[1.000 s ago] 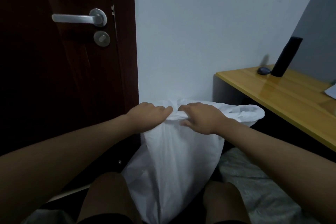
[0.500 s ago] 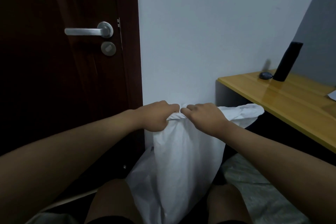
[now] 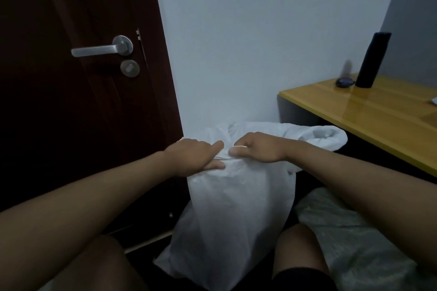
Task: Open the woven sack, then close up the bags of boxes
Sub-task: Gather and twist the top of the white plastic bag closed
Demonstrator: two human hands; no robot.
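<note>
White woven plastic sack (image 3: 236,215) hangs upright directly below both grips; left hand (image 3: 196,156) and right hand (image 3: 257,147) pinch its gathered mouth, knuckles nearly touching, equally near.

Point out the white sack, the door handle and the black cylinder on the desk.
white sack (image 3: 236,215), head view, front face of its body.
door handle (image 3: 94,51), head view, middle of the lever.
black cylinder (image 3: 373,60), head view, mid-height of its side.

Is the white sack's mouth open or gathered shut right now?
Gathered shut: both hands, left and right, pinch the white sack bunched at its top.
</note>
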